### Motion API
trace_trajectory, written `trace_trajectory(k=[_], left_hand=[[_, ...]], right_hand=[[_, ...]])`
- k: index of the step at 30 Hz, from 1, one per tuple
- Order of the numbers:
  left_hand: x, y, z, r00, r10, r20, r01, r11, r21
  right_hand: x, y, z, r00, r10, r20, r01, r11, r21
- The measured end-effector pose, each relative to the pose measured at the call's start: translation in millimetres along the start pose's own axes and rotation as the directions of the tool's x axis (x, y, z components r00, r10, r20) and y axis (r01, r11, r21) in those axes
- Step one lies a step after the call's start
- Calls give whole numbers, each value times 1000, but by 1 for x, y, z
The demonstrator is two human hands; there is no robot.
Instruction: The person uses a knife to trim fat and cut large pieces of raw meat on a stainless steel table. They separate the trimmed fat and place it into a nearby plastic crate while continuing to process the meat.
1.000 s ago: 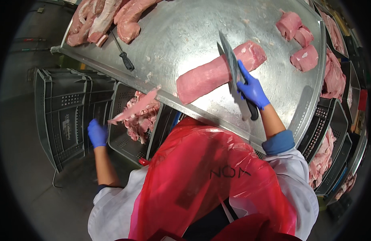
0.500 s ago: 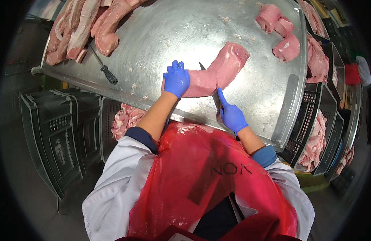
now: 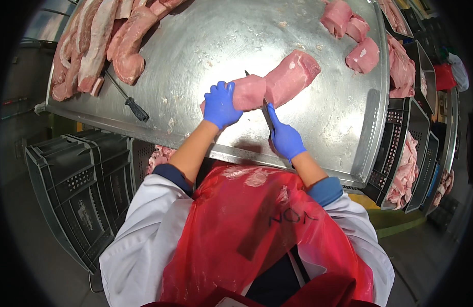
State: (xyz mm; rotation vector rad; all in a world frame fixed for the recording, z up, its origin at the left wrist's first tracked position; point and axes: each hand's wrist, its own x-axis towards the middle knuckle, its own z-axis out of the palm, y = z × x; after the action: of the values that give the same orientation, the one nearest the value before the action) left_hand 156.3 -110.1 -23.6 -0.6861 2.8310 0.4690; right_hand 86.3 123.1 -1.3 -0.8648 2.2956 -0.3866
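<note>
A pale pink loin (image 3: pixel 292 77) lies across the middle of the steel table (image 3: pixel 328 138). A dark-handled knife (image 3: pixel 268 117) crosses it where it is divided or deeply cut, with the blade tip showing beyond the far side. My left hand (image 3: pixel 221 105), in a blue glove, grips the left piece (image 3: pixel 250 92) with curled fingers. My right hand (image 3: pixel 286 138), also blue-gloved, holds the knife, index finger stretched along it; most of the handle is hidden under the hand. At the upper right lie several short cut pieces (image 3: pixel 363 56).
Long meat strips (image 3: pixel 93 53) and a black-handled steel tool (image 3: pixel 135 107) occupy the table's left side. Stacked grey crates (image 3: pixel 75 189) stand below at left. Crates of meat (image 3: pixel 403 171) line the right side. The table's raised rim (image 3: pixel 118 127) runs in front of me.
My left hand has moved from beside the lower-left crates onto the loin. My right hand has drawn the knife leftward and toward me, and the loin has bent and parted further at the cut.
</note>
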Motion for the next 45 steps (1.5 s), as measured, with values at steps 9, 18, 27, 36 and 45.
trace_trajectory(k=[9,18,27,36,45], left_hand=[[65,3,-31,939,-66,-338,47,997,-63],[111,160,9,631,776,-4,-774,630,56],[105,212,49,965,218,-146,-230,971,-71],[152,162,56,898,342,-276,-408,883,-233],[151,230,72,943,180,-280,-169,984,62]], right_hand=[[-124,117,-19,985,-169,-18,168,954,249],[-182,224,-66,851,422,-314,-21,624,781],[-87,254,-57,894,247,-374,55,768,639],[44,202,-62,917,198,-346,56,796,602],[75,169,-121,970,156,-188,-61,900,431]])
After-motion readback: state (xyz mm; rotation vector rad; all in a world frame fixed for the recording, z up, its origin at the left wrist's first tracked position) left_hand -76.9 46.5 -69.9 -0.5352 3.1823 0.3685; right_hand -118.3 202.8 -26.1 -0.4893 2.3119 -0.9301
